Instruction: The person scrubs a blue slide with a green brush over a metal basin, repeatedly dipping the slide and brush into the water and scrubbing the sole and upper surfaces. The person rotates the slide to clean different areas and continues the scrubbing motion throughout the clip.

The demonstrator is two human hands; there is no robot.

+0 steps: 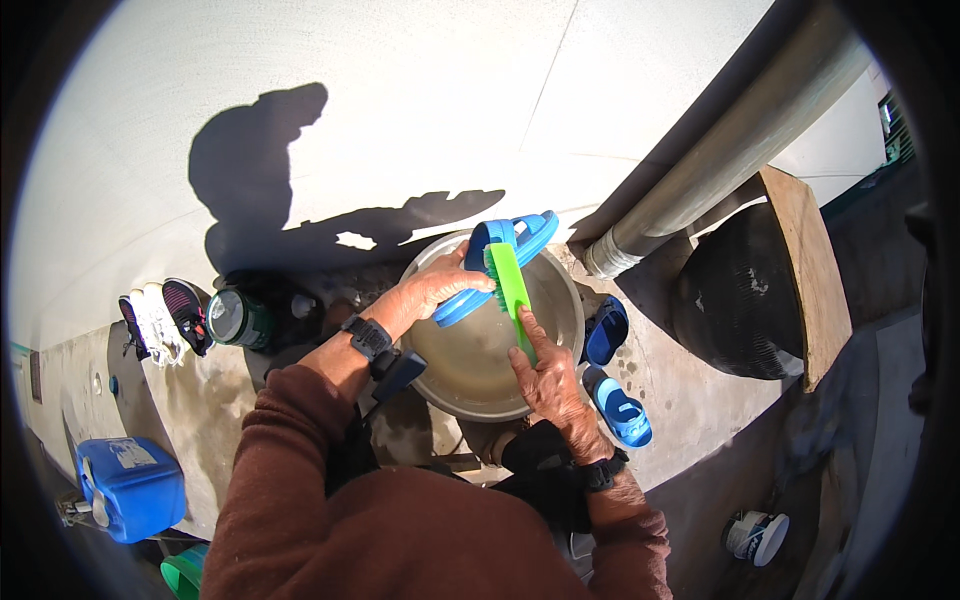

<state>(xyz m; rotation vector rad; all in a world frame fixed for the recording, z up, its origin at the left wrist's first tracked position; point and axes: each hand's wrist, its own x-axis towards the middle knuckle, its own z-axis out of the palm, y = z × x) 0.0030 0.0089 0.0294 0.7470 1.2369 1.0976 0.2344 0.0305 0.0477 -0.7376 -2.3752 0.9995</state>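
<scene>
My left hand [444, 283] grips a blue slide sandal [466, 306] above a round metal basin [574, 300]. Cloudy water [465, 356] lies in the basin. In my right hand [553, 375] is the handle of a green scrubbing brush [510, 277], index finger stretched along its back. The brush's green bristles face left, close to the sandal's strap and my left thumb; whether they touch the sandal, I cannot tell. To the right of the basin a dark blue sandal [607, 334] and a lighter blue sandal [628, 420] rest on the concrete.
White sneakers [156, 322] and dark sneakers [186, 311] stand left, beside a paint tin [229, 319]. A blue jerrycan [131, 484] sits lower left. A large pipe [720, 142] and a black pot [735, 300] with a wooden board [810, 277] are right. A white tub [754, 536] lies lower right.
</scene>
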